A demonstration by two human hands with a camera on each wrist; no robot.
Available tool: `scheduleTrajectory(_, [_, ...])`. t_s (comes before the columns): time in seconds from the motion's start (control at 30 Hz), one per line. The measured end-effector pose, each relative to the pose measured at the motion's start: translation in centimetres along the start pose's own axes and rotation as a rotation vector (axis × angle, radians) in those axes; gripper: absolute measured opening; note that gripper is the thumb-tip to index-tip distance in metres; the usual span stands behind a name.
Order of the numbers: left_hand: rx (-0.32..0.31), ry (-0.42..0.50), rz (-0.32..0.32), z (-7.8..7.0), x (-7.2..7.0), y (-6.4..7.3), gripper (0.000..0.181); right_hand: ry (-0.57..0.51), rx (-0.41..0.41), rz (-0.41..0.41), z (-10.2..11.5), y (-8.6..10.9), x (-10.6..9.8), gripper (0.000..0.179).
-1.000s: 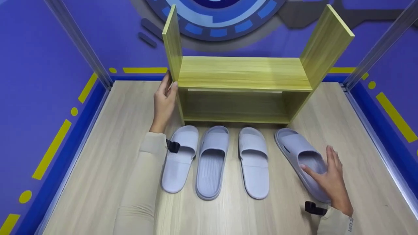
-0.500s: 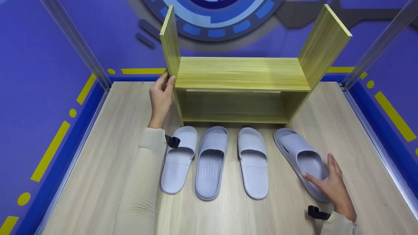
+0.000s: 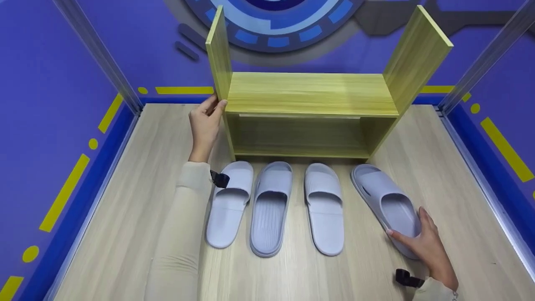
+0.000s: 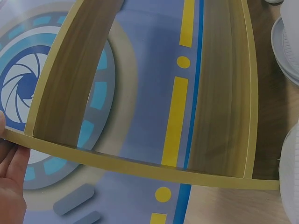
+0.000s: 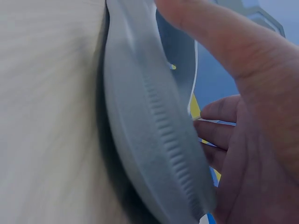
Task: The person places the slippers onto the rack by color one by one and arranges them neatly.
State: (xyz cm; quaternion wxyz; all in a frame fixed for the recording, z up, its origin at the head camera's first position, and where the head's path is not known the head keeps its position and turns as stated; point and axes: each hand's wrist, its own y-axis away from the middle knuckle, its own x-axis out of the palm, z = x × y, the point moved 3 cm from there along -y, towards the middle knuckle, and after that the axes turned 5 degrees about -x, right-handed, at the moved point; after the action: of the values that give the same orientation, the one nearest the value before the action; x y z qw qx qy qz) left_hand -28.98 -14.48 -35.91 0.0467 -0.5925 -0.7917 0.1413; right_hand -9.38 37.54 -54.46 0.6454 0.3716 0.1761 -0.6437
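My left hand (image 3: 205, 125) pinches the left side panel of the yellow wood-grain shelf rack (image 3: 311, 94), thumb at the front edge and fingers outside. In the left wrist view, the fingers (image 4: 17, 170) wrap under the panel's edge (image 4: 140, 171). At the right, my right hand (image 3: 432, 248) straddles the rear half of an angled grey slipper (image 3: 382, 184), its thumb at the left rim and fingers along the right side. The right wrist view shows this slipper's ribbed sole edge (image 5: 163, 135) close up, with the thumb (image 5: 219, 35) over it.
Three more grey slippers stand in a row before the rack: the left one (image 3: 225, 225), the second (image 3: 271, 221) and the third (image 3: 328, 230). A blue printed wall (image 3: 292, 58) rises behind the rack, with further walls at both sides.
My right hand has slid back along the slipper toward its heel, and its thumb has come to the left rim. The left hand stays on the rack; rack and slippers keep their places.
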Motion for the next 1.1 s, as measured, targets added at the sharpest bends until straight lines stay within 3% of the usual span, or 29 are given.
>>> scheduleTrajectory(0.4, [0.036,-0.012,-0.002,0.0,0.0,0.2,0.035,0.009,0.042,-0.002,-0.6,0.5,0.6,0.126])
scheduleTrajectory(0.67, [0.003,-0.025,-0.008,0.2,0.0,0.2,0.037,0.010,0.011,-0.016,-1.0,0.9,1.0,0.123])
scheduleTrajectory(1.1, [0.094,-0.104,-0.056,-0.3,0.2,0.5,0.029,0.051,0.047,-0.075,-1.0,1.1,1.1,0.123])
